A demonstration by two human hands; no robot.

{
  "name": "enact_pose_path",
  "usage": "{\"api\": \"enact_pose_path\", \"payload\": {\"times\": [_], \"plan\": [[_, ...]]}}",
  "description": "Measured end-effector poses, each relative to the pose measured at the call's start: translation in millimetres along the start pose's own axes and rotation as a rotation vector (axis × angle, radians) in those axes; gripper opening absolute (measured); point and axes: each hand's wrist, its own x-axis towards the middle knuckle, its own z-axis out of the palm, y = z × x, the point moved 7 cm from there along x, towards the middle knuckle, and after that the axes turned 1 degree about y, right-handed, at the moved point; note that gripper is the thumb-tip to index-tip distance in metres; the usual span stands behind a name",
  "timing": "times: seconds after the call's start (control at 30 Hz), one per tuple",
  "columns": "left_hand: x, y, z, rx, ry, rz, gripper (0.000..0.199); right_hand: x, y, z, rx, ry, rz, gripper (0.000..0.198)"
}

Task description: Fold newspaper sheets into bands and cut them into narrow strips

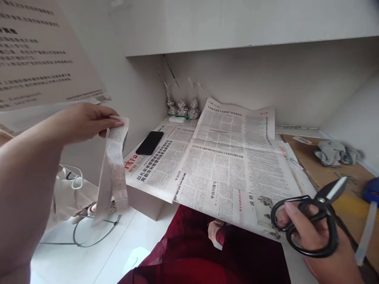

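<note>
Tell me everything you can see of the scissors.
The scissors have two black loop handles, a round pivot and short blades, dark with a bright silvery strip, so apparently metal. The blades look closed, pointing up and right in the picture. The right hand holds them, fingers around the handles. They overlap the newspaper sheet's near right part in view; whether they touch it, I cannot tell.

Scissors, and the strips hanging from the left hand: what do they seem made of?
Scissors: apparently metal blades, dark with a bright sheen; handles smooth, glossy black, perhaps plastic-coated. Strips: likely newsprint, thin, matt, with rows of small print.
</note>
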Motion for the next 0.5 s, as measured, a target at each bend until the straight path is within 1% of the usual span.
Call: {"api": "enact_pose_path", "payload": {"times": [0.03,0.07,0.2,0.3,0.4,0.5], "plan": [[12.9,1.1,5.9,0.05,-0.008,-0.062,0.039,0.7,-4.0,3.8,-0.024,-0.02,0.022,0.038],[25.5,5.3,13.7,0.045,-0.004,-0.087,0.037,1.1,-6.7,7.3,-0.051,-0.041,0.041,0.038],[72.0,26.4,66.0,-0.07,-0.108,-0.055,0.033,0.5,-4.4,14.9,-0.136,-0.085,0.084,0.041],[103.0,36.0,97.8,-0.142,-0.161,-0.022,0.038,-0.3,3.9,15.8,-0.123,-0.088,0.079,0.04],[129.3,44.8,108.6,-0.184,-0.117,0.028,0.039,0.1,12.1,14.5,-0.116,-0.074,0.075,0.038],[144.7,56.9,106.1,-0.216,-0.035,0.127,0.039,0.7,15.3,14.3,-0.085,-0.071,0.063,0.036]]}}
